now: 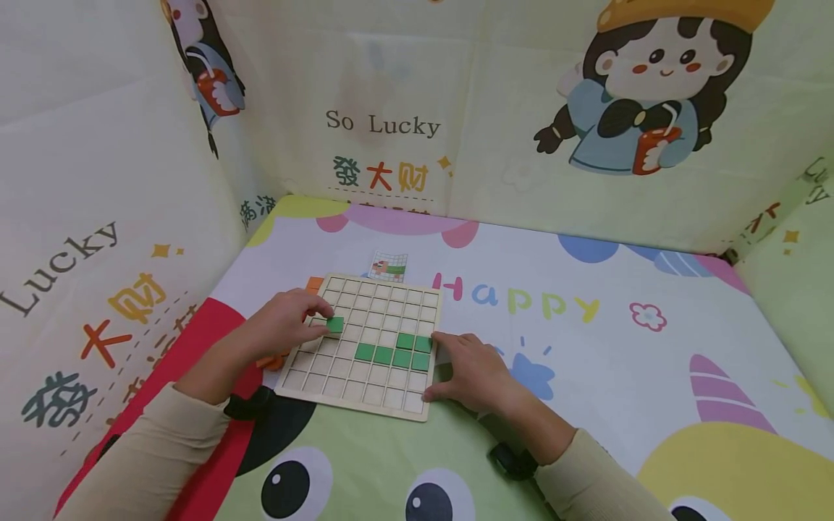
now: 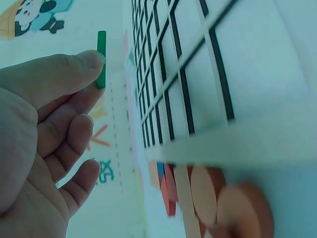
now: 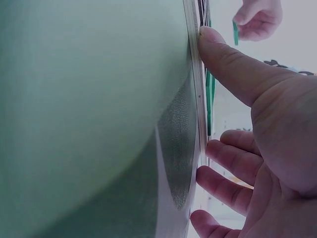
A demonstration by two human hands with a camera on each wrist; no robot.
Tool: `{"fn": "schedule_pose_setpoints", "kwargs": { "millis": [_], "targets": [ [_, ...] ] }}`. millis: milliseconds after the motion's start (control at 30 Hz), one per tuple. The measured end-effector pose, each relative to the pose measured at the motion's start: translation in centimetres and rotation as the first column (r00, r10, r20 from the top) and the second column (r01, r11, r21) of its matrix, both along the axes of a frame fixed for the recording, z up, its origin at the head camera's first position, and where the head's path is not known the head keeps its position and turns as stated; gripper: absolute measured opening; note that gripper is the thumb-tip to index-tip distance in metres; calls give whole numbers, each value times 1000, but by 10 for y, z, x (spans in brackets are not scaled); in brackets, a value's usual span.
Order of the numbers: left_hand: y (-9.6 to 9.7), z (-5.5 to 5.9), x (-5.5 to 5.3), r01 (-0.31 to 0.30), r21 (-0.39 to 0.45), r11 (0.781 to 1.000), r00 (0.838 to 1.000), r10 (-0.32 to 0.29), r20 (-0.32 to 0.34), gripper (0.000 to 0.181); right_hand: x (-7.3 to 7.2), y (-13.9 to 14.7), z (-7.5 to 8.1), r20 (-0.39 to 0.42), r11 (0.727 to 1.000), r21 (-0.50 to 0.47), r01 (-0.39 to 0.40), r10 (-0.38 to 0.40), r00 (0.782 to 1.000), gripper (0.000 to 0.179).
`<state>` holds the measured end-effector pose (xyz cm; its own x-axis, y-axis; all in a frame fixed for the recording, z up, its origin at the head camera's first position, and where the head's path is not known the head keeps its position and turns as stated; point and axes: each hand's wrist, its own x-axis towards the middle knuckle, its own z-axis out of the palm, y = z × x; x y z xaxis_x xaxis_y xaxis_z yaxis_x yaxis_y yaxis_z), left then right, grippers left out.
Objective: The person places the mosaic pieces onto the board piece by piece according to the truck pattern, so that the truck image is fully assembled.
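Note:
A square wooden grid board [image 1: 352,409] lies on the printed tablecloth. Several green square tiles [image 1: 384,355] sit in its cells, grouped toward the right side. My left hand [image 1: 287,318] pinches one green tile [image 2: 102,42] between thumb and index finger, above the left part of the board; the left wrist view shows this tile edge-on, apart from the grid. Along the board's right edge rests my right hand [image 1: 478,373], thumb and fingers spread and touching the rim. In the right wrist view its thumb [image 3: 233,59] lies against the edge.
Orange pieces [image 1: 269,362] lie beside the board's left edge, partly hidden by the left arm and board. Behind the board is a small card [image 1: 389,266] with a coloured grid picture. Printed cloth walls [image 1: 489,145] stand at the back and sides.

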<state>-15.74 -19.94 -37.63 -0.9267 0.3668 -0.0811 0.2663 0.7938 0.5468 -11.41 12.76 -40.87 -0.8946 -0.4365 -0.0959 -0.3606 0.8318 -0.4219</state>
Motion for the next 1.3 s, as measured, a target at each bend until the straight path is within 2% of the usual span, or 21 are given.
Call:
{"fn": "schedule_pose_setpoints", "kwargs": {
  "millis": [233,467,700,1033,1300],
  "targets": [
    [20,-4,-6,70,-18,997,997,-70,-14,25,-1,-1,0,6,1000,8,1,-1,1000,92],
    [42,-8,-10,94,-15,995,995,-93,36,20,0,-1,1,17,1000,-3,4,-3,1000,93],
    [58,-10,-12,132,-59,990,990,-128,64,22,0,-1,1,21,1000,3,9,-9,1000,93],
    [67,-11,-12,177,-103,979,984,-176,22,21,1,-1,2,18,1000,5,10,-10,1000,92],
    [71,-12,-12,184,-108,977,983,-184,12,23,1,-1,2,13,1000,3,7,-7,1000,92]
  ]
}}
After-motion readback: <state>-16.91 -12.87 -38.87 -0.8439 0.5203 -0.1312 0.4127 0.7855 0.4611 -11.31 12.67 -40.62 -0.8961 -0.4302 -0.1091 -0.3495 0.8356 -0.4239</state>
